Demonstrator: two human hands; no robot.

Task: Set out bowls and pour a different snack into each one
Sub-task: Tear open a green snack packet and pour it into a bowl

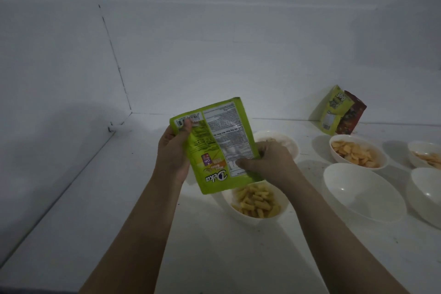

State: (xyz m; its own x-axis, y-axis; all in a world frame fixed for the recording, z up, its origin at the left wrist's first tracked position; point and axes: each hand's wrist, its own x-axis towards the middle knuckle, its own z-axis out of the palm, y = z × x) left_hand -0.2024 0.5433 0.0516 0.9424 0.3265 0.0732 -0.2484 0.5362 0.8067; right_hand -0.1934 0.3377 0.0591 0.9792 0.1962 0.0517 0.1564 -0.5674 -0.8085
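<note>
Both hands held a green snack packet (pixel 214 148) upside down above a white bowl of yellow sticks (pixel 256 201) on the tabletop (pixel 119 198). The left hand (pixel 173 152) pinched its upper corner; the right hand (pixel 267 162) gripped its right edge. Two empty bowls (pixel 362 192) stood to the right, near a bowl of orange crackers (pixel 358 151).

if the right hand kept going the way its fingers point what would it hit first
The right hand points leftward, pinching the green snack packet. Past the packet, the left hand gripping its other edge looks first in line, though depth is unclear.
</note>
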